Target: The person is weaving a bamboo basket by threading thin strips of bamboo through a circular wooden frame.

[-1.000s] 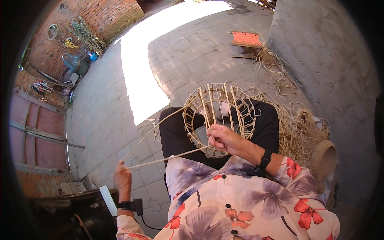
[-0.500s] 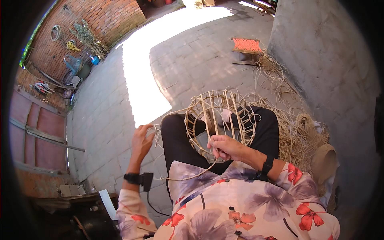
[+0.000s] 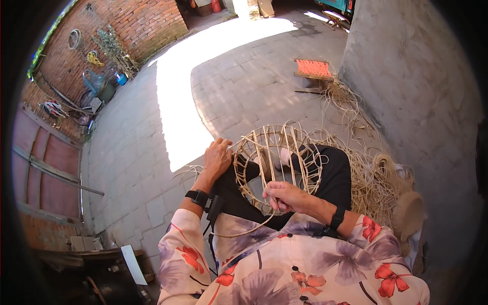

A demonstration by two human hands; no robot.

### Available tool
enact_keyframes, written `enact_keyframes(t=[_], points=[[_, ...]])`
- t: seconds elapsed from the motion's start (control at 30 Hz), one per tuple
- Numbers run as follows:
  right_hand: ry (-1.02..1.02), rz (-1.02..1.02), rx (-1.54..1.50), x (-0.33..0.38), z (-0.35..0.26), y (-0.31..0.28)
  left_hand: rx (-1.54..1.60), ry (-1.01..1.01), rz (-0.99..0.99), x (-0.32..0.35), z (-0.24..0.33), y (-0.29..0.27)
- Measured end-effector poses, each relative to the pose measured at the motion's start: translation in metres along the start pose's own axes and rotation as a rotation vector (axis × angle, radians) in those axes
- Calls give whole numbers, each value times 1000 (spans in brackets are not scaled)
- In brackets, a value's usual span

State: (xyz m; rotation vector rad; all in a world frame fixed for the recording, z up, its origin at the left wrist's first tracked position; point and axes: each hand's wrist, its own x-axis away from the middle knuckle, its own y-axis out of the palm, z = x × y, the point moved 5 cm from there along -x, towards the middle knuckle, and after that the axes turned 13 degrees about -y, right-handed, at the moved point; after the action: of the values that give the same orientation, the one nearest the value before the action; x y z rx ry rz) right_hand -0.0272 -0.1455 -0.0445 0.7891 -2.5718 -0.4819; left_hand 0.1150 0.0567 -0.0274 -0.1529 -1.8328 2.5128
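Observation:
A round open frame point(image 3: 319, 175), wrapped with tan cord and crossed by several straight cords, rests on my lap between my dark-trousered knees. At its left far rim is my left hand point(image 3: 217, 156), the fingers bent around a strand of cord; the fingertips are partly hidden. Loose strands point(image 3: 190, 170) trail beside that wrist. My right hand point(image 3: 285, 196) pinches cord at the frame's near side, thumb against the fingers. Below it, a cord tail point(image 3: 244, 234) curves left across my flowered shirt.
A big tangle of tan cord point(image 3: 373, 183) lies at my right, beside a rounded tan object point(image 3: 408, 208). Farther off stands a low stool point(image 3: 312, 68) with an orange woven seat, near the grey wall point(image 3: 417, 86). A reddish door point(image 3: 48, 162) is at the left.
My left hand has moved right and away from me, from beside my left knee up to the frame's rim. My right hand keeps its pinch at the near side.

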Motion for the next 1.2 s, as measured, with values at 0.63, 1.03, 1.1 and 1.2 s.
enact_keyframes(t=[0.63, 1.03, 1.1, 1.2], points=[[34, -156, 219, 18, 1, 17, -559, -801, 281, 187, -465, -159], [141, -481, 600, 30, 14, 32, 419, -107, 26, 145, -32, -65], [136, -415, 616, 29, 18, 30, 322, 217, 49, 142, 32, -61], [150, -396, 592, 31, 26, 24, 330, 312, -52, 141, 62, -41]])
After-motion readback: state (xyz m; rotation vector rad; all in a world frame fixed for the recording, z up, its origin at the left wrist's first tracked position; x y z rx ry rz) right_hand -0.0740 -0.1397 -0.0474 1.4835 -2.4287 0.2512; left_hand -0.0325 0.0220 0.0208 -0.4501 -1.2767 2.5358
